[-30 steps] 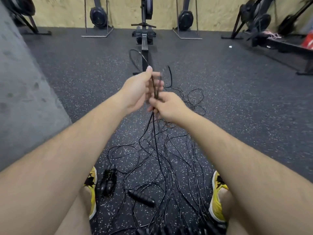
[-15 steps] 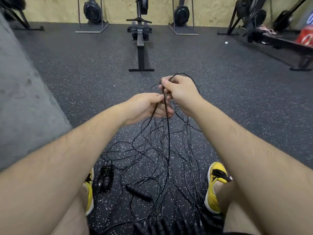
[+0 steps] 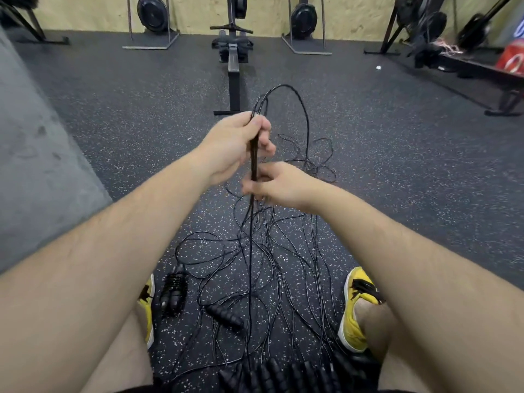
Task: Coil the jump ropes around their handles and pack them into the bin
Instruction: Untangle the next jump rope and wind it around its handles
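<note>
Thin black jump rope cords [image 3: 272, 251] lie tangled on the floor between my feet. My left hand [image 3: 236, 143] is raised and grips a bunch of cords, which loop up above its fingers. My right hand [image 3: 279, 184] sits just below it and pinches the same taut strands. A coiled rope bundle [image 3: 173, 290] lies by my left shoe, and a single black ribbed handle [image 3: 224, 313] lies next to it. Several more black handles [image 3: 283, 375] cluster at the bottom edge. No bin is in view.
My yellow shoes [image 3: 354, 307] flank the tangle. A grey concrete block [image 3: 37, 154] stands at the left. A rowing machine [image 3: 234, 61] stretches straight ahead, with more gym equipment [image 3: 442, 38] along the far wall and at the right.
My left hand has risen above my right and now holds the cords high. My right hand has dropped lower along the strands. The loop above my hands stands taller.
</note>
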`<control>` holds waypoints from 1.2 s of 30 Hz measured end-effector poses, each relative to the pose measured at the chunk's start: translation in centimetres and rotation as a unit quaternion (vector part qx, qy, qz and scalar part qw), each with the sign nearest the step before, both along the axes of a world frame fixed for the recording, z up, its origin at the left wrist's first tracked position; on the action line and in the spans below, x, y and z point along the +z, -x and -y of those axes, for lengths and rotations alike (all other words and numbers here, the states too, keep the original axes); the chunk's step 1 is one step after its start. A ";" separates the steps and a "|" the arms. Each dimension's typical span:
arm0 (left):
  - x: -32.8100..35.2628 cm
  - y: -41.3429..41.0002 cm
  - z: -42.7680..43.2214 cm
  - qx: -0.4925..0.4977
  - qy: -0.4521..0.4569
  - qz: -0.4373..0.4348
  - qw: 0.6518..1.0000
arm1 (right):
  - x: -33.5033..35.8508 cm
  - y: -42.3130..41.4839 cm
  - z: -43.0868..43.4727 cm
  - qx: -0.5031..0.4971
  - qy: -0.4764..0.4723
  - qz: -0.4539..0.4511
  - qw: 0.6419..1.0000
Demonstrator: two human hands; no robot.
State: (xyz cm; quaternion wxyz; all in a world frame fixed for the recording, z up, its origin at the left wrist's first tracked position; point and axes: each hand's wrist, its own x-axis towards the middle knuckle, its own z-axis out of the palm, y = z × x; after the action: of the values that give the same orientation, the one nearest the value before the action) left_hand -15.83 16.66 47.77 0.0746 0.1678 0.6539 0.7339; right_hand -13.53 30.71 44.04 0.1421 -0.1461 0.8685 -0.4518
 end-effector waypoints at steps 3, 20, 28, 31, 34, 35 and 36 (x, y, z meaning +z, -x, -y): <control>-0.6 -0.1 0.5 0.022 0.040 -0.013 0.999 | 0.2 1.0 0.8 -0.060 -0.001 -0.065 0.996; -0.4 -2.2 2.7 0.100 0.214 -0.101 0.967 | 2.6 -0.5 -0.3 0.031 -0.022 -0.022 0.999; -1.7 -1.4 3.1 0.062 0.145 -0.034 0.987 | 0.8 0.0 1.9 -0.068 -0.017 -0.116 0.991; -4.0 -2.0 3.8 -0.031 0.214 0.021 0.976 | 1.9 0.5 1.8 -0.101 -0.007 -0.191 0.976; -6.3 -3.0 3.4 -0.078 0.294 0.045 0.952 | 2.6 1.2 2.0 -0.138 0.061 -0.214 0.965; -6.8 -3.2 3.2 -0.068 0.315 0.041 0.946 | 2.9 1.3 1.9 -0.150 0.078 -0.216 0.962; -7.3 -3.2 3.2 -0.050 0.336 0.036 0.940 | 3.1 1.4 1.9 -0.157 0.089 -0.219 0.959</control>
State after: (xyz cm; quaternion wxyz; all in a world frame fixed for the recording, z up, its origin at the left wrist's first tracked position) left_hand -12.64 13.48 40.51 0.1867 0.1390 0.8499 0.4727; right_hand -14.93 28.83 47.18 -0.1379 -0.1152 0.8468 -0.5006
